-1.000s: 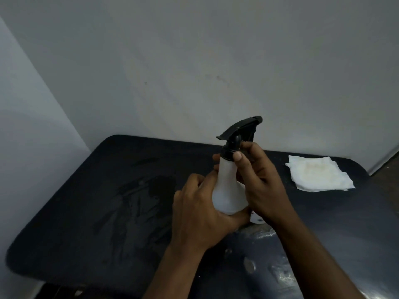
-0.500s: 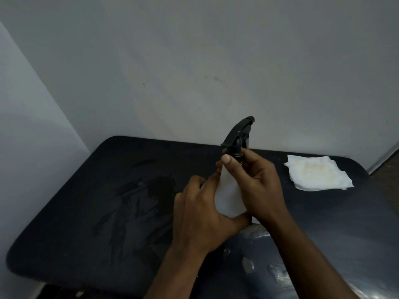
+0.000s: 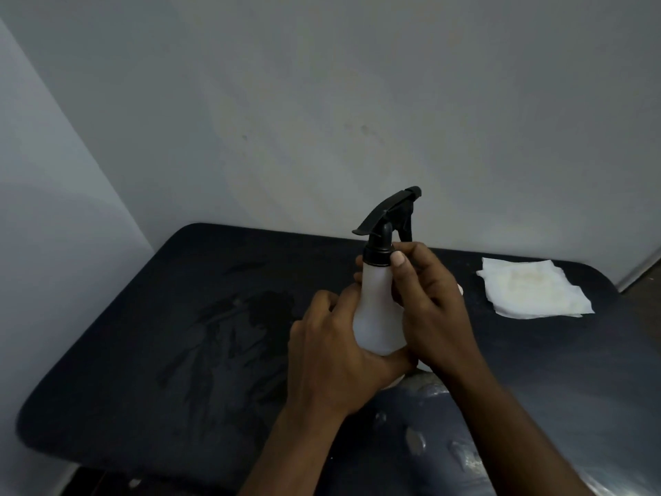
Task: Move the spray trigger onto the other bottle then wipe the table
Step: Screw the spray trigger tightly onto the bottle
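A white plastic bottle (image 3: 375,309) stands upright on the black table (image 3: 179,352), near its middle. A black spray trigger (image 3: 388,218) sits on the bottle's neck, nozzle pointing right and away. My left hand (image 3: 332,356) wraps the bottle's lower body from the left. My right hand (image 3: 429,309) is on the right side, thumb and fingers pinching the black collar under the trigger. A small white piece (image 3: 459,289) shows behind my right hand; what it belongs to is hidden.
A folded white cloth (image 3: 533,291) lies at the table's back right. Dark wet streaks (image 3: 232,327) cover the table's left middle. Shiny wet patches (image 3: 429,434) lie near the front edge. A grey wall stands right behind the table.
The trigger head has turned on the neck: it faced edge-on half a second ago, now its side shows again. Both hands stay on the bottle.
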### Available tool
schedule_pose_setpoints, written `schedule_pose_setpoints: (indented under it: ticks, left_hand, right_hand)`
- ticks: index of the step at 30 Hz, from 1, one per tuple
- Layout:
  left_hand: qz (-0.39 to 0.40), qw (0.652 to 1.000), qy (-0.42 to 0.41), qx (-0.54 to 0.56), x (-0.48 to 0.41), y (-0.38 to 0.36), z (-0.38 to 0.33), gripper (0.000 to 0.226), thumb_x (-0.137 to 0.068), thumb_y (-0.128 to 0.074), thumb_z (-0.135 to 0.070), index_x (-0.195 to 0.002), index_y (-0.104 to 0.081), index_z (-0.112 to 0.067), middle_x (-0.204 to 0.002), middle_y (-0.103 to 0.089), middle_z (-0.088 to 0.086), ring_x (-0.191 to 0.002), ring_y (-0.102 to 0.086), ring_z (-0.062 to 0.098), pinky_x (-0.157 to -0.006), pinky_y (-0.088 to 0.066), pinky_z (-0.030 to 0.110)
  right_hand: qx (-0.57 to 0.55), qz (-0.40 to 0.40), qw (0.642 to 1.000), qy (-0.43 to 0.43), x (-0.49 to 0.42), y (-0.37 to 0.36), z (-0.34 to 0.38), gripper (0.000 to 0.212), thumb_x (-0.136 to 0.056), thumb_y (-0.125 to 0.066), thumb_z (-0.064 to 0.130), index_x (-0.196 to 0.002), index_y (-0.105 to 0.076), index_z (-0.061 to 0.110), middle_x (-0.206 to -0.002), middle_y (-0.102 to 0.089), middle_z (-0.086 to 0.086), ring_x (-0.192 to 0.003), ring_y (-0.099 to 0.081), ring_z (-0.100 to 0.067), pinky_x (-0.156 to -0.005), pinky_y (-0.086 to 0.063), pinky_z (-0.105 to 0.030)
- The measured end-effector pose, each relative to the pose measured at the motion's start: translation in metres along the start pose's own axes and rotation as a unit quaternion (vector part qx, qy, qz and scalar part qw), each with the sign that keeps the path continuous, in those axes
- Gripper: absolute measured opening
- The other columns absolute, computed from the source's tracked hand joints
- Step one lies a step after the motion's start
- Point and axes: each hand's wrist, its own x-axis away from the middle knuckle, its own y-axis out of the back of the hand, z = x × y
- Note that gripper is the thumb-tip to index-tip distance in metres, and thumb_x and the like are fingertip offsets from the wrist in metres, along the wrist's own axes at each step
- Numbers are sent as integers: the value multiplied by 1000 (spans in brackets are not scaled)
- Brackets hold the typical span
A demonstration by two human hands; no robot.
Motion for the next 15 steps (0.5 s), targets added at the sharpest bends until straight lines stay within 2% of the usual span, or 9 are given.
schedule_pose_setpoints:
  ticks: [2,5,7,9,10,13,15]
  left_hand:
    - [-5,1000,2,-2,0,0,1,73,-51,-64,-77,-109,-48,-36,-90,-49,-14,-78,-54,5,-64,-55,37]
    - [2,1000,-3,-5,0,0,2,77,-51,-62,-77,-113,-48,-33,-91,-47,-14,-79,-54,6,-65,-55,38]
    - [9,1000,2,-8,1,0,1,81,-51,-62,-78,-117,-48,-32,-94,-46,-13,-81,-55,7,-67,-55,39]
    - [2,1000,4,-10,1,1,0,83,-51,-62,-78,-119,-48,-32,-96,-45,-13,-82,-56,8,-67,-55,39]
    - [0,1000,3,-12,1,1,-1,84,-51,-62,-79,-119,-49,-32,-97,-46,-13,-82,-56,8,-67,-56,39]
    - [-4,1000,-3,-13,1,3,-1,84,-52,-62,-77,-120,-49,-30,-97,-50,-11,-84,-56,9,-66,-56,39]
    - [-6,1000,-2,-15,1,3,0,83,-53,-63,-76,-119,-51,-28,-97,-55,-8,-84,-57,10,-65,-56,40]
  right_hand:
    - [-4,-4,1000,0,0,-4,1,25,-100,-45,26,-102,-69,33,-101,-76,2,-98,-72,-12,-83,-57,-25]
    - [-32,6,999,-4,0,-9,7,21,-95,-52,34,-95,-73,34,-95,-78,3,-92,-73,-11,-76,-56,-19]
    - [-23,4,1000,4,1,-9,9,20,-87,-61,44,-95,-73,30,-92,-77,-8,-87,-73,-23,-69,-58,-25]
    - [-1,4,1000,6,1,-8,9,21,-83,-65,47,-93,-72,31,-89,-69,-28,-86,-66,-44,-73,-57,-44]
    - [-2,0,1000,3,1,-8,8,21,-82,-65,46,-95,-71,30,-89,-67,-33,-86,-66,-47,-76,-57,-49]
    - [-42,-17,999,-5,2,-9,4,31,-81,-66,37,-105,-60,18,-90,-73,-24,-89,-75,-28,-80,-61,-38]
    - [-34,-23,999,4,3,-10,2,30,-85,-65,35,-104,-55,14,-89,-72,-26,-91,-73,-34,-82,-60,-46]
